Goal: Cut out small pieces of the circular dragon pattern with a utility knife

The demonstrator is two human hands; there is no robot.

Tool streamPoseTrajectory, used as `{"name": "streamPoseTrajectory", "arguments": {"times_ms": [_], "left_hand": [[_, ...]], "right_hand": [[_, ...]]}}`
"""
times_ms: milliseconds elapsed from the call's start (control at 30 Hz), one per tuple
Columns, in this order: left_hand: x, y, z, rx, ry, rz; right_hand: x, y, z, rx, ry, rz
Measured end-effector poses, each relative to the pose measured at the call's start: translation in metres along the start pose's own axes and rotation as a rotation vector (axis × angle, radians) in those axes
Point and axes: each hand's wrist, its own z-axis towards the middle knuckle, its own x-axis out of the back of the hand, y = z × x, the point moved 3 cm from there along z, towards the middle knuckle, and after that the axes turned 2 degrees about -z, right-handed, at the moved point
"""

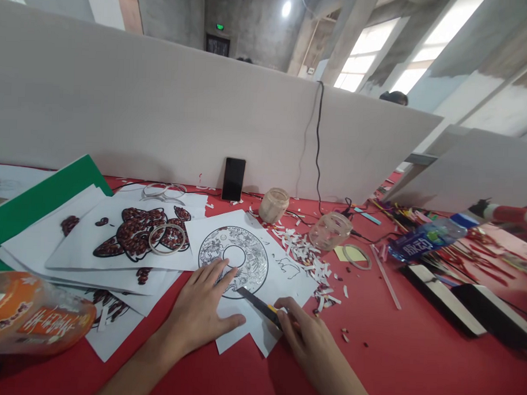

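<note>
My left hand (pixel 205 305) lies with spread fingers on a white paper sheet (pixel 281 302), its fingertips over the lower left of a printed round pattern (pixel 255 252) with a blank centre circle. In my right hand (pixel 302 331) is a utility knife (pixel 263 309), its blade tip on the paper at the bottom edge of the round pattern. Cuts and dark lines show on the sheet to the right of the pattern.
Paper scraps (pixel 300 250) lie around two glass jars (pixel 274 205). Left are stacked sheets with a dark bean picture (pixel 136 233), a green board (pixel 51 204) and an orange-labelled jar (pixel 38 316). A phone (pixel 233 179) leans on the partition; a bottle (pixel 430 238) lies right.
</note>
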Motion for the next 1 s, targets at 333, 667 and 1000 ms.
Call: {"name": "streamPoseTrajectory", "arguments": {"times_ms": [333, 667, 1000], "left_hand": [[0.004, 0.000, 0.002, -0.012, 0.084, -0.052], [0.005, 0.005, 0.006, 0.049, 0.117, -0.099], [0.006, 0.005, 0.007, 0.082, 0.083, -0.114]], "right_hand": [[-0.020, 0.007, -0.019, 0.513, 0.286, -0.589], [-0.007, -0.026, 0.013, 0.385, 0.208, -0.315], [-0.029, -0.056, 0.075, 0.296, 0.013, -0.361]]}}
